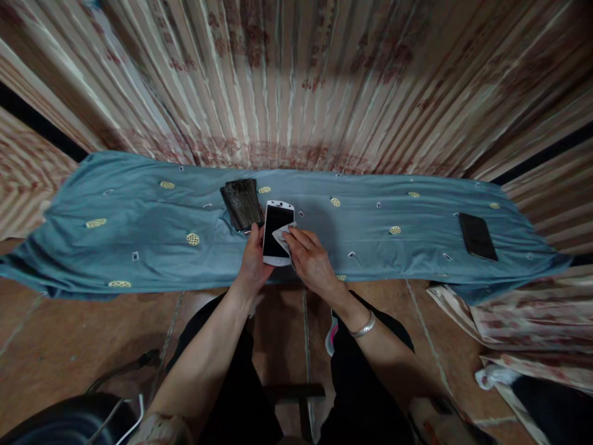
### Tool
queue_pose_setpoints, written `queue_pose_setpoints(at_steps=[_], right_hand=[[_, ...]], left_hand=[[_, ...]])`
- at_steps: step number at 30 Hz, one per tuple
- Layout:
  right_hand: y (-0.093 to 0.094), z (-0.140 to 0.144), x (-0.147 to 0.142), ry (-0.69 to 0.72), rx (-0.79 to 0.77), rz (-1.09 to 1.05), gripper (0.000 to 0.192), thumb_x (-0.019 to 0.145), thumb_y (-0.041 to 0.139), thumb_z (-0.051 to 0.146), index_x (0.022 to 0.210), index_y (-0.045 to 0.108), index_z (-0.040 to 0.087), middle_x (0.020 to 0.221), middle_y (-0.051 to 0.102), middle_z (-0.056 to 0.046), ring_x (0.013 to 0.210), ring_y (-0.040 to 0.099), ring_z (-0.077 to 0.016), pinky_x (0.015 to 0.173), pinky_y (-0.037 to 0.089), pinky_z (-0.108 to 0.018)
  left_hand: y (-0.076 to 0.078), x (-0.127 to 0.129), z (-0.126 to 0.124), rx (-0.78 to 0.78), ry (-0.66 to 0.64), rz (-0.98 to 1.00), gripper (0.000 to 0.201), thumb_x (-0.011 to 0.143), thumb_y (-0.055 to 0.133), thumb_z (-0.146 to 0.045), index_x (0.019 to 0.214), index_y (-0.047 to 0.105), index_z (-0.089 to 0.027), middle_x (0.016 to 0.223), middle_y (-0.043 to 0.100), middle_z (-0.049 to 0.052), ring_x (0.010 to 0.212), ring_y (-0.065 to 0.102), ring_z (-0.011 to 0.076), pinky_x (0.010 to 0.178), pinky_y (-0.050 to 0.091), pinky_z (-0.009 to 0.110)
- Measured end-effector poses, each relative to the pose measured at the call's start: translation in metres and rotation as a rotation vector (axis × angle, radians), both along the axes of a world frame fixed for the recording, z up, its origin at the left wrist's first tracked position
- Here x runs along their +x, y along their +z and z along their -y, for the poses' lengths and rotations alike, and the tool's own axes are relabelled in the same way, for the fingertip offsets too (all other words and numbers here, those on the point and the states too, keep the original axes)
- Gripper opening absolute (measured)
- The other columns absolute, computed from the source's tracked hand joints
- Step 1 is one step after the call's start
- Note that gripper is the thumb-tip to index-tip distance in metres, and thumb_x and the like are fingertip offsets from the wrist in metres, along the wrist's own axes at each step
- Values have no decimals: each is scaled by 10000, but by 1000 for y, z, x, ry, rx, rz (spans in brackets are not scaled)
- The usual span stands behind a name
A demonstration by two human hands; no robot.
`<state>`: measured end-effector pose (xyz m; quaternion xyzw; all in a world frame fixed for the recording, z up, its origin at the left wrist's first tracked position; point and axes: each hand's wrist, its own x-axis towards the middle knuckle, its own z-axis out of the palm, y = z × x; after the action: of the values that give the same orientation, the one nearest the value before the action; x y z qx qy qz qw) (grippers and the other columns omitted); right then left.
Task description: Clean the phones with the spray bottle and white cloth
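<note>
A white smartphone [278, 224] with a dark screen is held up over the cloth-covered table. My left hand [254, 259] grips it along its left edge and lower corner. In my right hand [309, 254] is a folded white wipe [281, 235], pressed against the right side of the screen. Right behind the phone, to its left, lies a small stack of dark phones [241, 204]; the top one looks cracked or scratched. My fingers partly hide the lower right of the white phone.
A blue patterned cloth [365, 247] covers the long narrow table. Another dark phone [478, 237] lies flat near its right end. Pleated curtains [287, 93] hang behind. At the lower left on the tiled floor is a black rounded object [69, 420] with a cable.
</note>
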<state>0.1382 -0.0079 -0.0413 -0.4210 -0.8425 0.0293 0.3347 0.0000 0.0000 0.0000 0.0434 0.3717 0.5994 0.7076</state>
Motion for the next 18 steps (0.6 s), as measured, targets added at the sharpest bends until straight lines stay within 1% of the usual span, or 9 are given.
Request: queue_pose_setpoints(at_steps=[3, 7, 12, 14, 18], right_hand=[[0, 5, -1, 27, 34, 10, 400, 1026, 416, 130, 1346, 656, 115, 1358, 677, -162, 1256, 613, -258, 1111, 531, -452], [-2, 10, -3, 42, 99, -1, 368, 1022, 451, 130, 1314, 673, 98, 1323, 695, -164, 1236, 627, -261, 1101, 544, -437], [-5, 18, -4, 85, 58, 11, 392, 1012, 478, 115, 1372, 634, 132, 1361, 672, -145, 1255, 613, -252, 1110, 541, -451], [-5, 21, -6, 95, 53, 16, 382, 1015, 472, 115, 1358, 640, 110, 1356, 671, -157, 1251, 610, -253, 1110, 540, -443], [-1, 26, -8, 116, 41, 48, 371, 1021, 461, 122, 1339, 648, 83, 1345, 673, -172, 1248, 606, -253, 1118, 533, -426]], left_hand=[[-3, -3, -2, 24, 5, 8, 542, 1074, 267, -392, 1153, 733, -127, 981, 808, 112, 967, 768, 250, 935, 580, 393], [-4, -6, -3, 27, -4, 2, 558, 1073, 253, -402, 1127, 733, -123, 965, 807, 119, 959, 768, 254, 909, 590, 391], [-6, -11, -3, 47, -29, -14, 565, 1066, 266, -444, 1094, 727, -119, 990, 801, 136, 945, 769, 251, 886, 594, 382], [-7, -13, -3, 40, -27, -29, 542, 1061, 294, -452, 1078, 726, -125, 927, 801, 118, 903, 771, 238, 867, 596, 365], [-9, -12, -4, 25, 3, -62, 519, 1061, 319, -441, 928, 724, -145, 749, 771, 67, 745, 756, 193, 781, 592, 299]])
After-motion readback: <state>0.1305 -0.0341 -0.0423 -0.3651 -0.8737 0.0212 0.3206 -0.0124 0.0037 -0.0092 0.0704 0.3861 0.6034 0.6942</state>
